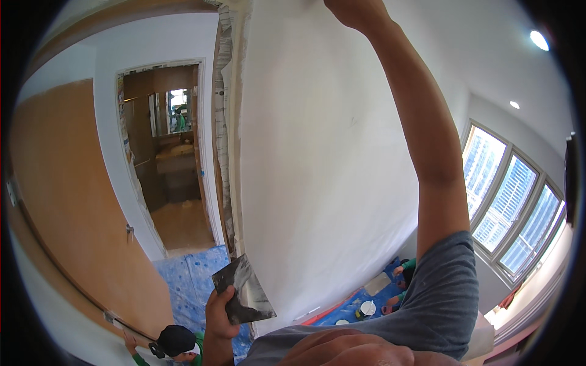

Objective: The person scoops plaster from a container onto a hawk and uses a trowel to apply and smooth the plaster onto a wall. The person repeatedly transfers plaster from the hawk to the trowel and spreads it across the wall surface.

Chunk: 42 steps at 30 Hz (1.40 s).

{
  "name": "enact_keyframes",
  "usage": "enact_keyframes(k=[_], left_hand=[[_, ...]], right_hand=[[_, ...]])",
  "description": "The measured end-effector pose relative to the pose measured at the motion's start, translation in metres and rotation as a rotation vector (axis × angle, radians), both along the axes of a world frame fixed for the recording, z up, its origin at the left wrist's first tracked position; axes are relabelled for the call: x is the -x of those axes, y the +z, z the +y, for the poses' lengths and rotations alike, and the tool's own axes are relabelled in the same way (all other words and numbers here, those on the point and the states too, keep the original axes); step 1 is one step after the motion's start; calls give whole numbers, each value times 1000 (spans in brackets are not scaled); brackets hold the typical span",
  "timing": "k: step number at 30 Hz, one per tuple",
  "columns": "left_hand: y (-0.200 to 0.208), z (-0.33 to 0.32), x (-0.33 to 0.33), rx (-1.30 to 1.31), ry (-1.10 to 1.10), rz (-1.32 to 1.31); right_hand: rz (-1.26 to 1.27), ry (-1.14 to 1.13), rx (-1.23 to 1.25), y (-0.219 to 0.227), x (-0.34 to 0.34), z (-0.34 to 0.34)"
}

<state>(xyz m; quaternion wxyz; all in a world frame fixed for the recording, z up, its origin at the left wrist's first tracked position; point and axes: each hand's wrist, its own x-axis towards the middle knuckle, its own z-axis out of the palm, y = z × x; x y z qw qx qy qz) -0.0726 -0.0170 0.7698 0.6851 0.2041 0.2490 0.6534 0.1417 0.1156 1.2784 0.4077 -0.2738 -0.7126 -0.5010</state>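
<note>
The wall (pixel 323 152) is plain white, smooth and unpatterned. Left of the wall, the door (pixel 67 207) is warm orange-brown wood. Below the wall, the floor sheet (pixel 189 274) is blue with pale crinkled streaks. The trowel (pixel 244 299) in the left hand (pixel 220 314), at the wall's lower edge, is dark grey metal smeared with white. The shirt sleeve (pixel 439 299), right of the wall's base, is slate grey. A person near the door's foot wears a black cap (pixel 176 338) and green top. Right of the wall, the window frames (pixel 513 207) are pale grey.
</note>
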Motion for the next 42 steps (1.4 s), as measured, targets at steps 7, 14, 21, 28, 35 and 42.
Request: enact_keyframes(k=[7,14,21,28,35,42], left_hand=[[-1,2,1,-9,-6,-9],[0,6,1,-4,-35,-51],[-4,8,4,55,-31,-9],[-15,19,9,70,-84,-16],[-10,26,9,41,-158,-50],[-13,28,16,25,-208,-54]], right_hand=[[-18,-59,-46,8,22,16],[14,-143,-41,21,35,16],[54,-163,41,16,41,17],[71,-141,36,1,44,21],[100,-151,169,-42,48,7],[45,-104,150,-87,50,8]])
